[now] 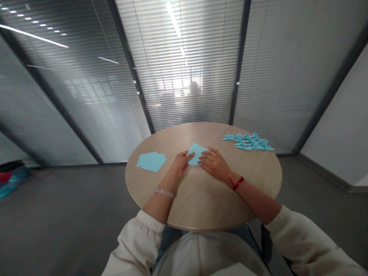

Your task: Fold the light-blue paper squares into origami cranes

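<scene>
Pressing one blue sheet [196, 152], left hand [180, 164], right hand [214, 163], one paper stack [151, 161]

We are resting our left hand [178, 164] and right hand [215, 164] on the table [201, 199], both touching a paper sheet [196, 150] at its middle. A stack of sheets [151, 161] is lying left of it, while folded paper figures [248, 142] are lying behind, to the right.
</scene>
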`<state>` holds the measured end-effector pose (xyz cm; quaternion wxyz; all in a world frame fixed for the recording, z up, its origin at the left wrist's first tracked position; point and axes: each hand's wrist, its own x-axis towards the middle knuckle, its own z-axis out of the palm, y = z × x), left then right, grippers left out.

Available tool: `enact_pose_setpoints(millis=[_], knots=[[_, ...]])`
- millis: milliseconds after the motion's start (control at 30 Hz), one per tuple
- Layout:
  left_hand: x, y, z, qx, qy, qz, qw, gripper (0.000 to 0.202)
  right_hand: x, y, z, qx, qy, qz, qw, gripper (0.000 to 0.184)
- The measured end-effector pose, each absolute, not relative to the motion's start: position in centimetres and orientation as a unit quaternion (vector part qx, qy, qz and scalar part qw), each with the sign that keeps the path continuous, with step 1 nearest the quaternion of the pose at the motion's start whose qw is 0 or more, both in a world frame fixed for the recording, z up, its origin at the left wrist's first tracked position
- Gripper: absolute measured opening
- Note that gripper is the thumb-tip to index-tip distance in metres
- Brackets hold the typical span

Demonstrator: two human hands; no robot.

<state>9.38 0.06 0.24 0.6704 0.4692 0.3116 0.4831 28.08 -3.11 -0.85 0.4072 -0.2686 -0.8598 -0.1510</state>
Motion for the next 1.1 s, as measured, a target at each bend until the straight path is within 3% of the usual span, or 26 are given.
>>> enact_pose_setpoints(millis=[367, 567, 833, 1100], knots=[[10.3, -0.4, 0.0, 0.533, 0.322, 0.405, 0.670, 0.019, 29.1, -1.4, -1.6, -0.404, -0.714, 0.074, 0.567, 0.024], [10.9, -0.9, -0.2, 0.555, 0.316, 0.374, 0.672, 0.035, 29.1, -1.3, -1.7, -0.429, -0.670, 0.226, 0.562, 0.026], [11.4, -1.0, -0.5, 0.614, 0.315, 0.364, 0.626, 0.046, 29.0, -0.8, -2.2, -0.380, -0.622, 0.331, 0.599, 0.039], [11.4, -1.0, -0.3, 0.623, 0.318, 0.381, 0.604, 0.041, 28.9, -1.1, -1.8, -0.370, -0.604, 0.384, 0.593, 0.047]])
